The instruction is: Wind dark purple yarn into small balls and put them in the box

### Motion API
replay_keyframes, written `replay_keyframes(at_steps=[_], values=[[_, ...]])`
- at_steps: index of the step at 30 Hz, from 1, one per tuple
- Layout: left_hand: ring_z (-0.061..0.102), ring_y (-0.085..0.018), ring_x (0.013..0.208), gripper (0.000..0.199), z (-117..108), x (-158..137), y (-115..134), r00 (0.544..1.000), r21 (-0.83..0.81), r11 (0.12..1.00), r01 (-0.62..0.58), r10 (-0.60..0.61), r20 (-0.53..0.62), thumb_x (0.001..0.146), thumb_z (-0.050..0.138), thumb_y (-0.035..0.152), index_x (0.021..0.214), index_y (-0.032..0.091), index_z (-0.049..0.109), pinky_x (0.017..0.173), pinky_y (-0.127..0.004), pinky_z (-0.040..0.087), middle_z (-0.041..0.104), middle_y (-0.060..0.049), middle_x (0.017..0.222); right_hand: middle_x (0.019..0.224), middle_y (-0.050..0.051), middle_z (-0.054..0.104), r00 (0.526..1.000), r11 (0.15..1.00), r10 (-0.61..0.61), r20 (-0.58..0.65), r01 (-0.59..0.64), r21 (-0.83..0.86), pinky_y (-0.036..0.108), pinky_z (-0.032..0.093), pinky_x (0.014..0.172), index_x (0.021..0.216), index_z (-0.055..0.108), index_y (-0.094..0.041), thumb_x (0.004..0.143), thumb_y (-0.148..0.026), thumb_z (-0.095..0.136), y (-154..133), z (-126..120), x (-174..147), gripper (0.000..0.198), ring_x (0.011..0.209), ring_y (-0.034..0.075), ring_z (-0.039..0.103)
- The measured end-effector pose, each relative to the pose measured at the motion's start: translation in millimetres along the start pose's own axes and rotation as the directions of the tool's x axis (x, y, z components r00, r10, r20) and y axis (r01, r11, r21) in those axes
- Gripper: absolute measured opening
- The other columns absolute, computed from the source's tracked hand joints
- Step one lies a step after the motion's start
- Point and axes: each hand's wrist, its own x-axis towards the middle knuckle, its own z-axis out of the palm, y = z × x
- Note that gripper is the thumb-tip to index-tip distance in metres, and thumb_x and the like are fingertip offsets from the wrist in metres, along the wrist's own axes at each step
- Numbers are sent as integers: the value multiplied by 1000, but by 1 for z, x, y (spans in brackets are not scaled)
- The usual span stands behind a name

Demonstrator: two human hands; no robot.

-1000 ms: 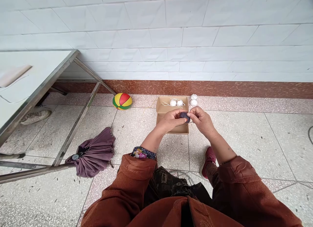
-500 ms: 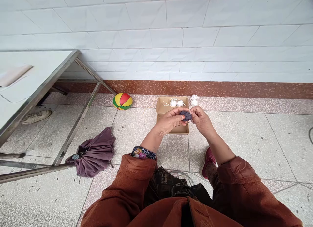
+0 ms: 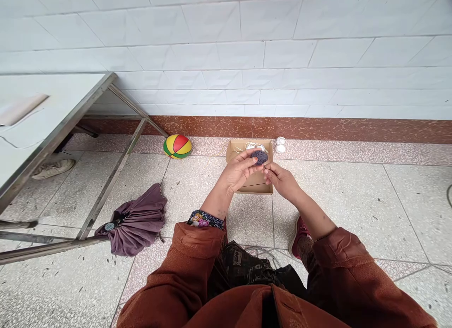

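A small ball of dark grey yarn point(image 3: 260, 157) is gripped in my left hand point(image 3: 240, 170), between thumb and fingers. Just below and right of it, my right hand point(image 3: 282, 181) is pinched at the ball's lower edge, seemingly on its yarn strand; the strand is too thin to make out clearly. Both hands are over an open cardboard box point(image 3: 259, 187) on the floor, hiding part of it. White yarn balls point(image 3: 251, 146) lie in the back of the box, partly covered by my left hand. More white yarn balls point(image 3: 280, 145) sit on the floor at its right.
A metal-framed table point(image 3: 76, 94) stands on the left, with a folded purple umbrella point(image 3: 141, 222) by its leg. A colourful ball point(image 3: 177, 146) rests near the tiled wall point(image 3: 282, 54). One shoe point(image 3: 53, 169) lies under the table. My own red shoe point(image 3: 300, 238) is below my right arm.
My left hand has shifted slightly left and up with the grey yarn ball. My right hand has come off the ball's right side and moved lower, fingers pinched beneath it.
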Motion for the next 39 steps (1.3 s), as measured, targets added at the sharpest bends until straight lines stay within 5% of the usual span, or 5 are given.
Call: replay_keyframes(at_steps=[8, 15, 21, 32, 39], values=[[65, -15, 92, 41, -12, 10, -6, 954, 406, 895, -183, 262, -148, 64, 82, 19, 100, 18, 64, 91, -34, 49, 71, -3, 97, 65, -4, 58, 940, 996, -36, 339, 62, -66, 26, 43, 56, 88, 58, -22, 101, -38, 46, -23, -6, -15, 23, 54, 12, 54], [62, -12, 81, 31, 2, -1, -10, 995, 540, 838, -74, 23, 101, 69, 76, 17, 97, 16, 65, 81, -31, 47, 69, -3, 93, 77, 2, 61, 961, 971, -215, -174, 191, -143, 29, 44, 65, 86, 63, -22, 98, -42, 53, -21, -34, -8, 26, 71, 17, 56], [63, -13, 92, 50, 8, -5, -12, 975, 183, 983, 8, -48, 215, 67, 82, 18, 112, 21, 61, 87, -31, 49, 68, -3, 101, 75, 1, 59, 947, 978, -168, -276, 126, -164, 31, 44, 69, 78, 56, -23, 98, -43, 50, -2, -18, 0, 29, 72, 18, 55], [62, -14, 90, 37, -10, 12, -9, 940, 463, 867, -184, 292, -174, 64, 78, 15, 96, 18, 60, 88, -32, 47, 67, -3, 95, 72, 0, 57, 924, 932, -232, 303, 300, -203, 29, 42, 67, 79, 56, -23, 101, -47, 46, -25, 4, -18, 34, 68, 17, 53], [61, -12, 79, 33, 3, 0, -10, 994, 541, 835, -99, 65, 82, 66, 76, 13, 95, 17, 61, 81, -31, 47, 67, -2, 91, 85, 4, 66, 958, 974, -214, -190, 193, -120, 33, 47, 77, 86, 64, -24, 99, -51, 50, -34, -34, -15, 33, 83, 21, 60]])
